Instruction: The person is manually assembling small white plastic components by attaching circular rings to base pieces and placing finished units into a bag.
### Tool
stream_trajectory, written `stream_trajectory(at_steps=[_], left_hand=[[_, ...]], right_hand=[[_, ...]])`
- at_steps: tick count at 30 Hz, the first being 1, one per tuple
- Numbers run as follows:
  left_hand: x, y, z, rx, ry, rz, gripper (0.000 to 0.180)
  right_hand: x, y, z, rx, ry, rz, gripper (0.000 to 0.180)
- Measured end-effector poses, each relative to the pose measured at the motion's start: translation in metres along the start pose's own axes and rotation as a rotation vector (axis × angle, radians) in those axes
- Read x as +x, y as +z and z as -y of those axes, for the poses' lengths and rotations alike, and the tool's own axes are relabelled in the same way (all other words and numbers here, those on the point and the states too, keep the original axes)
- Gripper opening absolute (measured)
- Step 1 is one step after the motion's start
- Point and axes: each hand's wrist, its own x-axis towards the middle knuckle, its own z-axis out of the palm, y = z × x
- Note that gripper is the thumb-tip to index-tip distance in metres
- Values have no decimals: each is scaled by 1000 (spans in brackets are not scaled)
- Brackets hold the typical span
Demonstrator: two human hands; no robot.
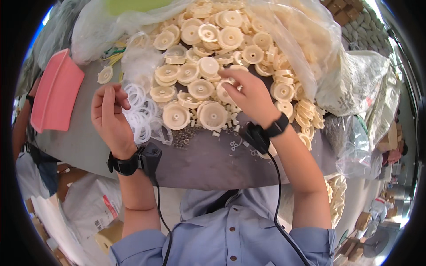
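Observation:
My right hand (pixel 250 95) reaches into a heap of cream round plastic parts (pixel 200 89). Its thumb and index finger are apart, at a round cream part by their tips; no firm grip shows. Above the table's left side is my left hand (pixel 111 117), fingers loosely bent and nothing visible in them. White plastic rings (pixel 138 116) lie in a clump just right of that hand, partly on clear plastic film. In front of the heap are small cream pieces (pixel 216 133) and a scatter of tiny dark metal parts (pixel 183 137).
A pink plastic bin (pixel 57 93) stands at the left edge. One cream part (pixel 105 75) lies apart near it. Clear plastic sheeting (pixel 293 40) drapes over the heap's back right. A woven sack (pixel 359 84) is at the right. Cables hang from both wrist devices (pixel 151 157).

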Motion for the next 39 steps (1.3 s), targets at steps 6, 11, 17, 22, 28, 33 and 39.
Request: stream_trajectory(at_steps=[6, 11, 17, 22, 28, 33, 39], left_hand=[[3, -1, -9, 397, 84, -46, 14], [12, -12, -9, 749, 160, -28, 20], [16, -36, 23, 1305, 62, 314, 22], [18, -38, 40, 1356, -54, 424, 15], [12, -11, 16, 1137, 233, 140, 14], [-19, 19, 10, 153, -144, 208, 13], [-37, 37, 22, -75, -609, 527, 14]], right_hand=[[62, 58, 15, -47, -258, 111, 26], [76, 78, 18, -388, -356, 130, 12], [59, 55, 45, 66, -111, 71, 15], [9, 49, 54, 762, 270, 52, 16], [-45, 32, 64, 1114, 450, -59, 16], [-62, 33, 49, 1248, 509, -179, 21], [-63, 36, 54, 1416, 426, -175, 21]])
